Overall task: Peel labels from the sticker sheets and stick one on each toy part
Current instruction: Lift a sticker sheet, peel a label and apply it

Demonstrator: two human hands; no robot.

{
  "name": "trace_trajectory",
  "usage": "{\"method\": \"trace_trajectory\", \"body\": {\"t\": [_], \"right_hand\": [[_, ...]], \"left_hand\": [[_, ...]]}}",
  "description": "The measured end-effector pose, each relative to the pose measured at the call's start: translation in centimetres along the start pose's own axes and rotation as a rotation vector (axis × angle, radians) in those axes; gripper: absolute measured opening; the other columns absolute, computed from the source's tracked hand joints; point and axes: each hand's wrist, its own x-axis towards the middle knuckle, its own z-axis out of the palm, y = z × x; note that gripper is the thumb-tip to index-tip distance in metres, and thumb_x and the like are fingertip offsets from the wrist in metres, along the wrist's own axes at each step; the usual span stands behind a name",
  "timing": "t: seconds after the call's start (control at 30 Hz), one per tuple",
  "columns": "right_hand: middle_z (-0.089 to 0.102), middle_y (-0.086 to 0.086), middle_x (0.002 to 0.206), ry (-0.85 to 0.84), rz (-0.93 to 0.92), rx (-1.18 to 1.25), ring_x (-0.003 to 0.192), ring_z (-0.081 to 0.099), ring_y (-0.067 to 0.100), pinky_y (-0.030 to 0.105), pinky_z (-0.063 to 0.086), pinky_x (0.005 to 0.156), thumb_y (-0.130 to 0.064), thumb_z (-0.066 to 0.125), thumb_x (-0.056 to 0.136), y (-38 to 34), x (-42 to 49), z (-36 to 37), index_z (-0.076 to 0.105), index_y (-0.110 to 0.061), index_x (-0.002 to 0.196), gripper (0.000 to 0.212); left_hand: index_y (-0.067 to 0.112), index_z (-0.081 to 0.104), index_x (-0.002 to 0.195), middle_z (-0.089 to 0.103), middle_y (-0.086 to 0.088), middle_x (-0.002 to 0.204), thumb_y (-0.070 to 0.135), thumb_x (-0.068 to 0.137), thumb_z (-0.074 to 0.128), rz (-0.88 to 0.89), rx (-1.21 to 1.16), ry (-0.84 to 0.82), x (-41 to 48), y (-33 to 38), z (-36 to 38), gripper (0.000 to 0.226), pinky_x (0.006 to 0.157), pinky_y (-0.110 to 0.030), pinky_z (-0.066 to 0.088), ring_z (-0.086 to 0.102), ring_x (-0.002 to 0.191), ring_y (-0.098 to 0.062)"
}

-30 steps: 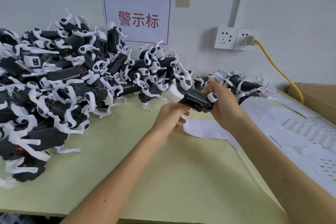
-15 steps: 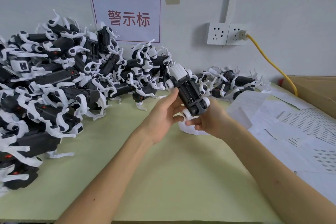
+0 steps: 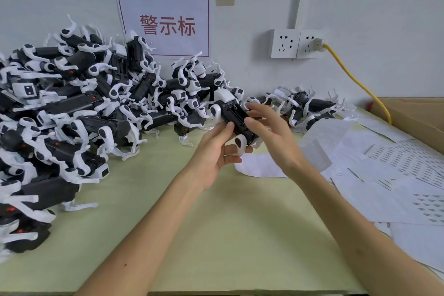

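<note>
A black-and-white toy robot dog point(image 3: 234, 118) is held belly-up above the green table point(image 3: 216, 223), white head pointing away from me. My left hand point(image 3: 216, 151) cradles it from below, thumb on its left flank and fingers curled under its rear. My right hand point(image 3: 271, 132) hovers over the toy's right side with fingers spread and nearly straight, fingertips touching the black underside. A large heap of the same toys point(image 3: 72, 122) fills the table's left and back. Sticker sheets point(image 3: 408, 163) lie spread at the right.
A smaller cluster of toys point(image 3: 305, 108) lies by the wall at the right rear. A cardboard box point(image 3: 415, 115) stands at the far right, with a yellow cable point(image 3: 355, 81) running to the wall sockets point(image 3: 298, 43). A red-lettered sign point(image 3: 165, 24) hangs on the wall.
The toy has been turned from lying crosswise to belly-up, lengthwise. My right hand let go of its rear end and now rests open over its underside, while my left hand took over the hold.
</note>
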Motion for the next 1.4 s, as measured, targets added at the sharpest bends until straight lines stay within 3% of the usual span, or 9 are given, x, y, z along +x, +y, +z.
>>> {"method": "trace_trajectory", "body": {"t": [0.17, 0.4, 0.6, 0.73, 0.93, 1.07, 1.2, 1.33, 1.4], "right_hand": [[0.069, -0.006, 0.123, -0.006, -0.003, -0.001, 0.102, 0.063, -0.002, 0.011, 0.046, 0.084, -0.018, 0.059, 0.102, 0.4, -0.2, 0.5, 0.062, -0.019, 0.136, 0.034], [0.069, -0.007, 0.094, 0.112, 0.009, -0.002, 0.086, 0.066, 0.007, 0.02, 0.049, 0.071, -0.035, 0.065, 0.098, 0.6, -0.2, 0.8, 0.062, -0.031, 0.103, 0.007], [0.064, -0.001, 0.078, 0.066, 0.085, 0.31, 0.063, 0.058, 0.014, 0.026, 0.046, 0.049, -0.039, 0.069, 0.087, 0.2, -0.3, -0.1, 0.055, -0.006, 0.097, 0.037], [0.059, 0.008, 0.088, 0.0, 0.137, 0.429, 0.081, 0.055, 0.022, 0.034, 0.041, 0.069, -0.032, 0.065, 0.086, 0.2, 0.0, -0.7, 0.053, -0.015, 0.088, 0.021], [0.068, 0.003, 0.091, 0.048, 0.059, 0.314, 0.08, 0.063, 0.018, 0.033, 0.049, 0.064, -0.018, 0.059, 0.099, 0.4, -0.1, -0.5, 0.065, -0.019, 0.098, 0.007], [0.068, -0.013, 0.122, 0.01, -0.127, -0.021, 0.108, 0.063, -0.001, 0.019, 0.05, 0.087, -0.022, 0.06, 0.097, 0.4, -0.5, 0.9, 0.061, -0.032, 0.132, 0.037], [0.061, -0.018, 0.133, 0.008, -0.129, -0.196, 0.12, 0.055, -0.004, 0.023, 0.046, 0.096, -0.026, 0.07, 0.095, 0.9, -0.6, 1.2, 0.056, -0.029, 0.143, 0.05], [0.068, -0.012, 0.126, 0.09, -0.083, -0.192, 0.112, 0.061, 0.006, 0.034, 0.052, 0.095, -0.021, 0.068, 0.095, 1.2, -0.2, 0.6, 0.063, -0.024, 0.136, 0.041], [0.07, -0.015, 0.116, 0.162, -0.059, -0.182, 0.103, 0.061, -0.002, 0.025, 0.049, 0.093, -0.02, 0.068, 0.095, 1.2, 0.2, 0.0, 0.066, -0.022, 0.132, 0.037]], "left_hand": [[0.022, 0.065, 0.128, 0.077, -0.004, 0.101, 0.03, 0.11, 0.046, 0.009, 0.031, -0.013, -0.1, 0.0, 0.1, 0.028, 0.056, -0.024, 0.055, 0.074, 0.078, -0.023], [0.025, 0.058, 0.137, 0.077, 0.003, 0.092, 0.023, 0.11, 0.047, 0.128, 0.317, -0.001, -0.5, -0.3, 0.7, 0.029, 0.057, -0.026, 0.056, 0.076, 0.075, -0.024], [0.031, 0.057, 0.126, 0.074, 0.013, 0.082, 0.017, 0.109, 0.048, 0.194, 0.437, -0.054, -0.5, -0.5, 0.9, 0.023, 0.057, -0.026, 0.056, 0.072, 0.069, -0.014], [0.027, 0.064, 0.119, 0.075, 0.007, 0.087, 0.017, 0.108, 0.051, 0.151, 0.411, -0.069, -0.4, -0.3, 0.6, 0.02, 0.059, -0.026, 0.055, 0.071, 0.075, -0.017], [0.026, 0.06, 0.134, 0.074, 0.006, 0.091, 0.014, 0.107, 0.052, 0.086, 0.309, -0.065, -0.2, -0.3, 0.4, 0.031, 0.061, -0.023, 0.049, 0.066, 0.073, -0.014], [0.024, 0.064, 0.132, 0.072, 0.006, 0.093, 0.015, 0.106, 0.053, 0.082, 0.097, 0.061, 0.1, -0.3, 0.0, 0.03, 0.068, -0.025, 0.053, 0.065, 0.071, -0.01], [0.022, 0.069, 0.123, 0.067, 0.004, 0.09, 0.016, 0.106, 0.053, 0.045, -0.009, 0.111, 0.3, -0.3, -0.4, 0.024, 0.073, -0.028, 0.055, 0.057, 0.072, -0.012], [0.021, 0.074, 0.117, 0.074, 0.004, 0.104, 0.02, 0.105, 0.056, -0.012, 0.128, 0.107, 0.3, -0.2, -0.4, 0.021, 0.071, -0.027, 0.058, 0.067, 0.091, -0.011], [0.028, 0.075, 0.112, 0.077, 0.013, 0.106, 0.013, 0.103, 0.058, 0.081, 0.368, 0.159, 0.4, -0.3, -0.8, 0.024, 0.078, -0.021, 0.055, 0.069, 0.099, -0.001]]}}
